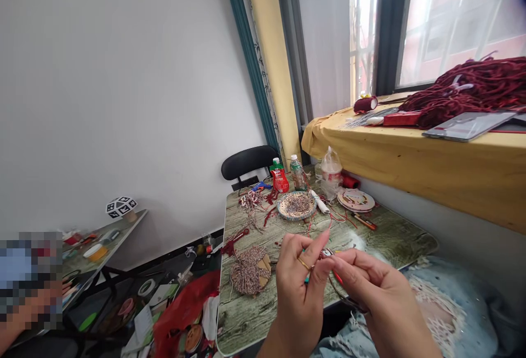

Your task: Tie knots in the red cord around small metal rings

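My left hand (302,284), with a gold ring on one finger, is closed in a pinch above the near part of the table. My right hand (372,287) pinches too, and the fingertips of both hands meet. Between them is a small whitish and dark piece (326,252), mostly covered by the fingers. A thin red cord (330,222) runs up past the left fingertips, and a brownish cord (337,291) hangs in a curve below the right fingers. Bits of teal show behind the left fingers; what they belong to is hidden.
On the wood-patterned table (246,325) lie a wound yarn bundle (250,271), a basket (296,218) of short pieces, a white spool (319,203), a red pouch (280,180) and a bottle (296,174). Dark red yarn (472,86) covers the sill. Another person's arm (28,308) is at left.
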The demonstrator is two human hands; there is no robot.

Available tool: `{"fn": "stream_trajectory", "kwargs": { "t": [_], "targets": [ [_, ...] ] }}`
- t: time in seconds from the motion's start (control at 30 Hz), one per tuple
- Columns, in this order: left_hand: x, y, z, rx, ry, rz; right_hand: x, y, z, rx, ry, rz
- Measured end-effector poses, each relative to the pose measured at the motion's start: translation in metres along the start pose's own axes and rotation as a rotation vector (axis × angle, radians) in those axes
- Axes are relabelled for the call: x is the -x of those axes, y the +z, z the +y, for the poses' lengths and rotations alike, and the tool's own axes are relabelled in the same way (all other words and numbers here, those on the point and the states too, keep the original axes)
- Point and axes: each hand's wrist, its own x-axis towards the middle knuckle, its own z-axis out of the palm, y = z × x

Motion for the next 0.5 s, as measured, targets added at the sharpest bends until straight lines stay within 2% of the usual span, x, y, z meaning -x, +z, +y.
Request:
{"fn": "stream_trajectory", "kwargs": {
  "t": [0.1, 0.17, 0.23, 0.37, 0.5],
  "targets": [
    [-0.004, -0.006, 0.006, -0.099, 0.014, -0.021, 0.0, -0.003, 0.003, 0.079, -0.037, 0.018],
    [-0.007, -0.01, 0.009, -0.104, -0.024, -0.032, 0.002, -0.004, 0.003, 0.119, -0.062, 0.011],
    [-0.01, -0.013, 0.013, -0.003, -0.13, -0.049, 0.005, -0.003, 0.001, 0.133, -0.081, 0.005],
    [-0.016, -0.016, 0.02, 0.382, -0.432, -0.097, 0.008, -0.003, -0.007, 0.176, -0.1, -0.021],
    [-0.018, -0.015, 0.025, 0.516, -0.548, -0.031, 0.009, -0.002, -0.012, 0.235, -0.108, -0.048]
  ]
}}
